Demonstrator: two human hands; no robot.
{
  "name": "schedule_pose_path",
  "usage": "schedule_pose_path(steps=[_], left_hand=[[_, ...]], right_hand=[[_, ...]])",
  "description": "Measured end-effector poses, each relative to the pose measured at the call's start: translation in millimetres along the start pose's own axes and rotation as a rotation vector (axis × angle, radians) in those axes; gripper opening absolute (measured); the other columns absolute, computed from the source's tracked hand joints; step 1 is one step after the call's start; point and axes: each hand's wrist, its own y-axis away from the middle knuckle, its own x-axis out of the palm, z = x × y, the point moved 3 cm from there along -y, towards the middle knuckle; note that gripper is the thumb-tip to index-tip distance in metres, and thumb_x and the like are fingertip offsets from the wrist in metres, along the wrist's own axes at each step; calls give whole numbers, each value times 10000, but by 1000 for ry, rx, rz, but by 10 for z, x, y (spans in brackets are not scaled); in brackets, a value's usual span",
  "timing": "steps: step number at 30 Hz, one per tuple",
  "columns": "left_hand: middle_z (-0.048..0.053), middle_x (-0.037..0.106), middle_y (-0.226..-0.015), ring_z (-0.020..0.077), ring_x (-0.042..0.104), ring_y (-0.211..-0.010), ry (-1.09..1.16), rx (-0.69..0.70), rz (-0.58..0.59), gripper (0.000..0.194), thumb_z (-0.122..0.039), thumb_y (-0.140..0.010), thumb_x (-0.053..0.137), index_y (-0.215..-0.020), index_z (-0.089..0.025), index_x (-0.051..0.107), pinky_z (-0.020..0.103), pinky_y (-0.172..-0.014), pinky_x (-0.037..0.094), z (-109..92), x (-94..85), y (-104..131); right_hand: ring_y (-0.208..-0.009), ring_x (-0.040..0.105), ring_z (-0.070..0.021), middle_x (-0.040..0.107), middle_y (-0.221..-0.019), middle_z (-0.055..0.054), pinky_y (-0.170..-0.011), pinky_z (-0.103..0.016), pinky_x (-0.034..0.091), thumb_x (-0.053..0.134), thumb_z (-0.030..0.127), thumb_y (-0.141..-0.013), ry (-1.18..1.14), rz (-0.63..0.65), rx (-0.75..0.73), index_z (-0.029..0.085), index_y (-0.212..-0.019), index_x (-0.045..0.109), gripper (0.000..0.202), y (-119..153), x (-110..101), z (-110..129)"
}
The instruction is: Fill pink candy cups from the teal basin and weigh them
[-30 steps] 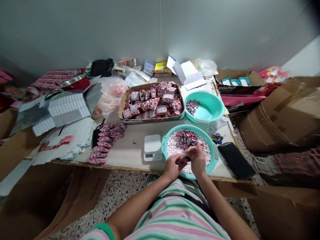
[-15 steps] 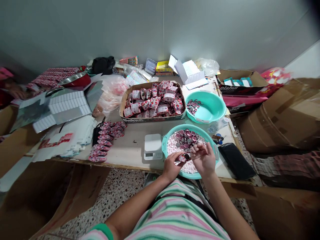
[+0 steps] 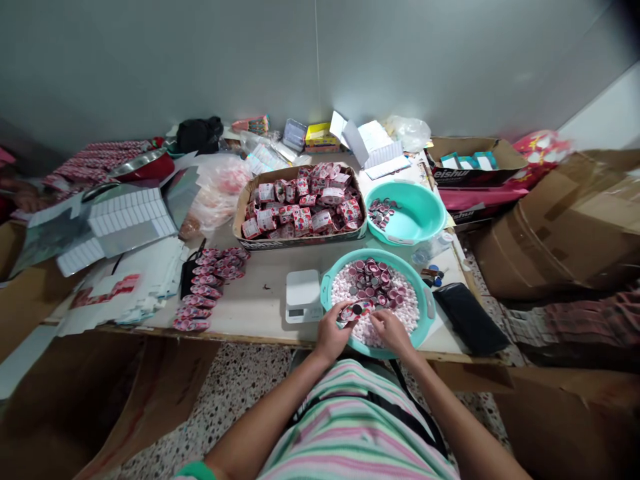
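Note:
My left hand is closed around a small red-and-white printed packet with a dark round spot on its upper side. My right hand is just right of the packet, fingertips pinched together; whatever they hold is too small to make out. Both hands are over the near part of a turquoise basin. It is filled with white pellets, and a heap of purplish round caps lies on top of them.
Left of the basin stands a white scale, with rows of printed packets farther left. Behind are a cardboard box of packets and another turquoise basin. A black pouch lies right. Another person's hand shows far left.
My right hand has come down from its raised, palm-up position to a pinch low beside the packet. My left hand keeps the packet, now tilted so its dark spot faces up. The view shifted slightly.

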Motion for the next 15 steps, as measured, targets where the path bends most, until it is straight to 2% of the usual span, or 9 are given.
schedule_pose_path(steps=[3, 5, 9, 11, 15], left_hand=[[21, 652, -1114, 186, 604, -1037, 1, -1, 0, 359, -197, -765, 653, -1114, -233, 582, 300, -930, 459, -17, -18, 5], [22, 652, -1107, 184, 603, -1032, -2, -9, -15, 355, -190, -764, 651, -1109, -231, 580, 297, -924, 460, -12, -32, 18], [30, 649, -1112, 187, 602, -1034, -4, -41, -23, 343, -202, -776, 639, -1112, -226, 576, 303, -923, 463, 32, -56, 51], [30, 650, -1115, 187, 605, -1032, -1, -49, -15, 342, -206, -778, 636, -1114, -230, 577, 306, -924, 465, 54, -60, 63], [23, 653, -1108, 185, 608, -1024, -4, -44, -15, 347, -215, -771, 647, -1111, -238, 580, 300, -912, 468, 61, -59, 73]], right_hand=[[-953, 518, -251, 585, -986, -117, -882, -348, 373, 517, 365, -815, 85, 32, -55, 157, -916, 628, 256, -24, 203, 68], [-1016, 480, -282, 551, -1060, -156, -929, -377, 341, 561, 365, -789, 156, 41, -65, 131, -977, 605, 303, -34, 303, 94], [-1065, 464, -289, 515, -1143, -180, -924, -369, 338, 546, 380, -817, 237, 119, -64, 120, -1080, 554, 370, -20, 428, 53], [-1019, 499, -273, 547, -1099, -163, -861, -337, 364, 544, 369, -823, 202, 150, -40, 135, -1044, 563, 323, -18, 449, 16], [-823, 549, -220, 611, -859, -84, -697, -275, 359, 576, 354, -791, 89, 158, 30, 186, -806, 588, 169, -51, 431, -22]])
